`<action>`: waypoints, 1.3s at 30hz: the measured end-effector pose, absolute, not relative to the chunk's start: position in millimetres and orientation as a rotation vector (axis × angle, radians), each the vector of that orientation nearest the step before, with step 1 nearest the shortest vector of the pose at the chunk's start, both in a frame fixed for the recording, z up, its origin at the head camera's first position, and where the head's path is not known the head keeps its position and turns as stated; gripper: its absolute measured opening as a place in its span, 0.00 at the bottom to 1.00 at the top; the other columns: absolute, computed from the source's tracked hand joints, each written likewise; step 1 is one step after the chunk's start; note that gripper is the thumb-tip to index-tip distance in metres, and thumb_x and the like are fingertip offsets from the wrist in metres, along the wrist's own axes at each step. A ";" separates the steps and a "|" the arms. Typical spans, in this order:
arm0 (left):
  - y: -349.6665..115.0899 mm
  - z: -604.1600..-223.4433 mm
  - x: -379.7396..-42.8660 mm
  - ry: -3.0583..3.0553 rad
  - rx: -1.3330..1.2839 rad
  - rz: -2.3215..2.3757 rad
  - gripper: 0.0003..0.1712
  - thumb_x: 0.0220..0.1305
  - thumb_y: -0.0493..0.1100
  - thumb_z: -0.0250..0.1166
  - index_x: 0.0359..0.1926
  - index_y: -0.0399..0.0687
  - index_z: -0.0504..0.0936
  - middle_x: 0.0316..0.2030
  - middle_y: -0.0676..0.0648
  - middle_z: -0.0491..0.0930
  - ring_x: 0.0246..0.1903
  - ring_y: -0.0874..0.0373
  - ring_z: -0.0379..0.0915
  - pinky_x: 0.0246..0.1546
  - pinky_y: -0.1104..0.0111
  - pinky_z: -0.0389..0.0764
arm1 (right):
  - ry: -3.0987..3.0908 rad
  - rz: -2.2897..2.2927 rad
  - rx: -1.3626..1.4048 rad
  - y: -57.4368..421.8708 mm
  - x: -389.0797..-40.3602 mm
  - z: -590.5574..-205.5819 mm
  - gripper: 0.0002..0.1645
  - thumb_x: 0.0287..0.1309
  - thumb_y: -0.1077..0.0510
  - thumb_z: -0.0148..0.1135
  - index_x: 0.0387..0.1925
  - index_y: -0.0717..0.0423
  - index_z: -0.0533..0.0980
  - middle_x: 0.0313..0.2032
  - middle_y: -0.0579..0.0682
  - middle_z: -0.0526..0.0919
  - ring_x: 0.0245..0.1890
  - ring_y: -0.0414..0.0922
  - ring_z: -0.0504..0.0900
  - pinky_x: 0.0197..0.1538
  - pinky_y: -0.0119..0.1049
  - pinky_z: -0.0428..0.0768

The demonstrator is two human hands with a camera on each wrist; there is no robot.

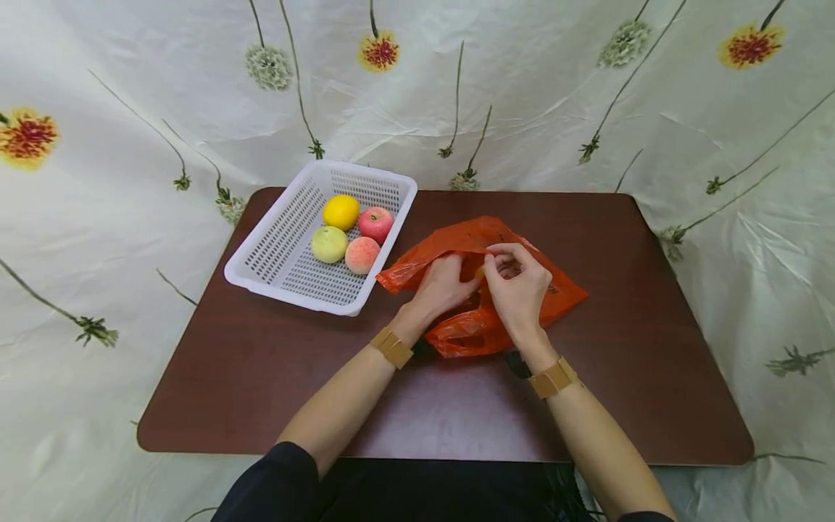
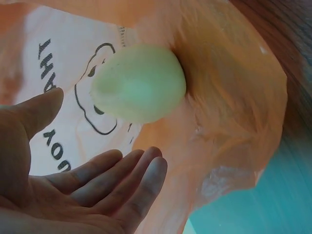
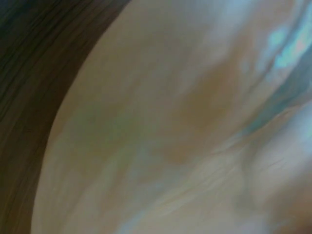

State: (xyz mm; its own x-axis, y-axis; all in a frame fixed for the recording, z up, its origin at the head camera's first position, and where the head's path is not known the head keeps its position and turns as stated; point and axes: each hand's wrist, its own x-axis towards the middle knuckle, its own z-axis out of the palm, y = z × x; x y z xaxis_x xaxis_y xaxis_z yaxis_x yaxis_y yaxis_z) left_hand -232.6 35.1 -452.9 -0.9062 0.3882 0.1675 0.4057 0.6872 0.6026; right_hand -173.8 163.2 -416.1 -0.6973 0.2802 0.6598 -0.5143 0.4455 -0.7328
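An orange-red plastic bag (image 1: pixel 483 232) with dark print lies spread on the table. My left hand (image 1: pixel 443 286) reaches into its mouth; in the left wrist view that hand (image 2: pixel 92 190) has its thumb and fingers apart, with nothing between them. Just beyond the fingertips, a pale greenish, egg-shaped fruit (image 2: pixel 141 83) rests inside the bag. With thumb and fingertips, my right hand (image 1: pixel 522 283) pinches the upper edge of the bag's mouth. In the right wrist view, blurred bag film (image 3: pixel 146 122) fills most of the picture and hides the fingers.
A white slotted basket (image 1: pixel 261 264) stands left of the bag. In it sit a yellow fruit (image 1: pixel 341 212), a red apple (image 1: pixel 375 224), a yellow-green fruit (image 1: pixel 329 244) and a peach (image 1: pixel 362 255). The brown table (image 1: pixel 261 391) has rounded corners; flowered sheeting (image 1: pixel 535 109) hangs behind it.
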 end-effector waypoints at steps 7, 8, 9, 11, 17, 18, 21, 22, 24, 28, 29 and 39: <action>25.7 -446.7 -224.3 -2.929 -0.671 -1.010 0.29 0.57 0.58 0.62 0.51 0.40 0.75 0.45 0.42 0.78 0.42 0.52 0.74 0.44 0.63 0.74 | -1.950 1.334 0.192 162.0 -172.0 -413.4 0.06 0.49 0.69 0.65 0.32 0.63 0.80 0.21 0.52 0.78 0.20 0.44 0.75 0.25 0.35 0.76; 24.5 -446.0 -223.3 -2.935 -0.673 -1.005 0.29 0.57 0.58 0.62 0.50 0.41 0.75 0.44 0.43 0.79 0.41 0.52 0.74 0.42 0.64 0.74 | -1.950 1.329 0.191 162.1 -171.8 -413.7 0.05 0.49 0.69 0.65 0.32 0.63 0.80 0.21 0.52 0.78 0.20 0.44 0.75 0.25 0.36 0.76; 23.1 -445.5 -222.0 -2.940 -0.676 -1.005 0.28 0.57 0.59 0.62 0.49 0.41 0.75 0.43 0.43 0.79 0.40 0.53 0.74 0.41 0.64 0.74 | -1.950 1.324 0.190 162.1 -171.4 -413.9 0.05 0.50 0.69 0.64 0.32 0.63 0.80 0.21 0.52 0.78 0.20 0.45 0.75 0.25 0.36 0.76; 20.0 -444.6 -219.3 -2.932 -0.688 -1.022 0.28 0.57 0.59 0.63 0.49 0.43 0.75 0.43 0.44 0.79 0.39 0.53 0.74 0.39 0.65 0.74 | -1.950 1.321 0.184 161.8 -170.9 -414.2 0.05 0.50 0.69 0.64 0.32 0.63 0.80 0.21 0.51 0.78 0.20 0.44 0.75 0.25 0.36 0.75; 10.2 -443.8 -211.6 -2.925 -0.693 -1.043 0.32 0.56 0.60 0.63 0.53 0.42 0.74 0.46 0.44 0.78 0.42 0.53 0.75 0.41 0.65 0.74 | -1.948 1.320 0.185 160.0 -169.6 -414.3 0.05 0.50 0.69 0.64 0.32 0.63 0.81 0.21 0.52 0.78 0.20 0.45 0.75 0.25 0.33 0.74; 8.8 -443.3 -210.3 -2.929 -0.689 -1.033 0.32 0.56 0.60 0.63 0.54 0.42 0.74 0.46 0.44 0.78 0.42 0.53 0.75 0.42 0.65 0.74 | -1.948 1.319 0.186 159.8 -169.7 -414.3 0.05 0.50 0.69 0.64 0.32 0.63 0.81 0.21 0.52 0.78 0.20 0.45 0.75 0.25 0.33 0.74; 5.3 -441.5 -206.7 -2.929 -0.682 -1.016 0.32 0.57 0.61 0.62 0.54 0.43 0.74 0.45 0.45 0.79 0.41 0.55 0.74 0.42 0.65 0.74 | -1.944 1.326 0.185 159.6 -170.0 -414.7 0.05 0.50 0.69 0.64 0.32 0.63 0.80 0.21 0.52 0.78 0.20 0.45 0.75 0.25 0.32 0.74; 4.3 -440.8 -205.3 -2.927 -0.682 -1.009 0.33 0.57 0.61 0.62 0.54 0.43 0.74 0.45 0.45 0.79 0.42 0.55 0.74 0.43 0.65 0.74 | -1.944 1.329 0.185 159.6 -170.2 -414.9 0.05 0.50 0.69 0.64 0.32 0.63 0.80 0.21 0.52 0.78 0.20 0.45 0.75 0.25 0.32 0.74; 2.3 -439.4 -202.2 -2.924 -0.689 -1.012 0.32 0.57 0.61 0.62 0.54 0.44 0.74 0.45 0.46 0.79 0.42 0.55 0.74 0.43 0.65 0.74 | -1.943 1.335 0.184 159.5 -170.1 -415.3 0.05 0.50 0.69 0.64 0.32 0.63 0.80 0.21 0.52 0.78 0.20 0.45 0.75 0.25 0.31 0.74; -2.1 -437.5 -195.6 -2.924 -0.710 -1.003 0.32 0.57 0.62 0.61 0.54 0.45 0.74 0.47 0.48 0.78 0.45 0.55 0.74 0.46 0.65 0.73 | -1.946 1.332 0.179 159.2 -169.5 -416.1 0.05 0.50 0.69 0.65 0.32 0.63 0.80 0.21 0.52 0.78 0.20 0.46 0.75 0.25 0.32 0.75; -3.6 -437.0 -193.7 -2.921 -0.717 -1.010 0.32 0.57 0.62 0.61 0.54 0.45 0.74 0.48 0.48 0.78 0.46 0.55 0.74 0.47 0.65 0.72 | -1.946 1.334 0.177 159.0 -169.3 -416.3 0.05 0.49 0.69 0.65 0.32 0.63 0.80 0.21 0.52 0.78 0.20 0.45 0.75 0.25 0.32 0.75; -25.3 -430.0 -176.0 -2.866 -0.719 -1.094 0.30 0.56 0.61 0.63 0.53 0.46 0.76 0.46 0.47 0.79 0.43 0.54 0.74 0.45 0.65 0.73 | -1.951 1.326 0.187 156.3 -169.3 -417.0 0.05 0.49 0.69 0.65 0.32 0.63 0.80 0.21 0.52 0.78 0.21 0.46 0.75 0.25 0.39 0.76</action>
State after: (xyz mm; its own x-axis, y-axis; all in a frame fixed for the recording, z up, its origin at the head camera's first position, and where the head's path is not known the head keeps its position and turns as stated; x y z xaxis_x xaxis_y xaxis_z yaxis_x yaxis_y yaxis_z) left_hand -176.0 -25.3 -430.0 -0.8958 0.4185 0.1500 0.4120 0.6546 0.6339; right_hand -169.3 156.3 -417.0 -0.7037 0.2802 0.6529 -0.5038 0.4511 -0.7367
